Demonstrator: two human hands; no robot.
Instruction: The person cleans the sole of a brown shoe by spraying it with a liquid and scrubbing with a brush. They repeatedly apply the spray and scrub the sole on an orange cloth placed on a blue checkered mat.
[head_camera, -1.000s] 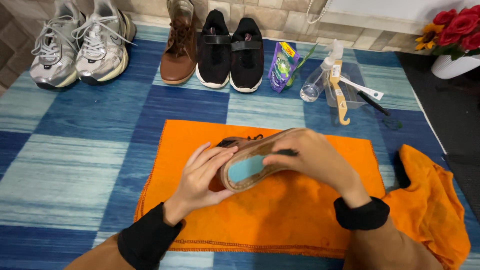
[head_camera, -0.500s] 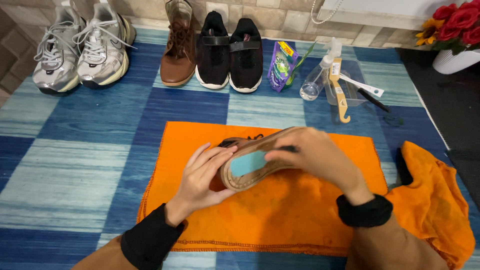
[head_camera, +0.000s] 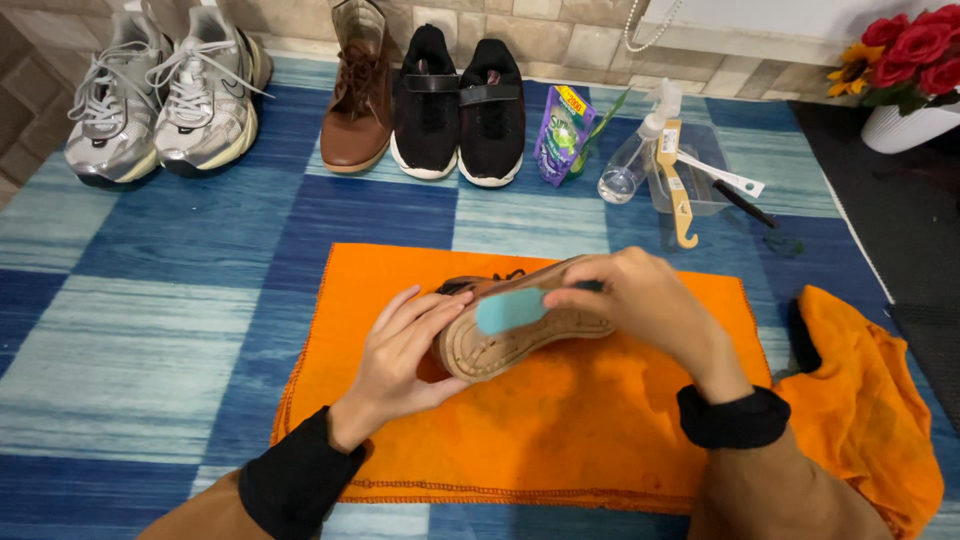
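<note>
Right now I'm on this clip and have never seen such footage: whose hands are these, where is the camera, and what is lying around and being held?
There is no machine here. A person wears a camera on the head, so the single picture looks down at their own two bare hands. The left hand steadies a brown shoe turned sole-up over an orange cloth spread on a blue checked mat. The right hand presses a small teal pad against the sole. Along the wall stand grey sneakers, a brown boot and black shoes, then a purple pouch, a clear spray bottle and a shoehorn. A second orange cloth lies crumpled at the right.
</note>
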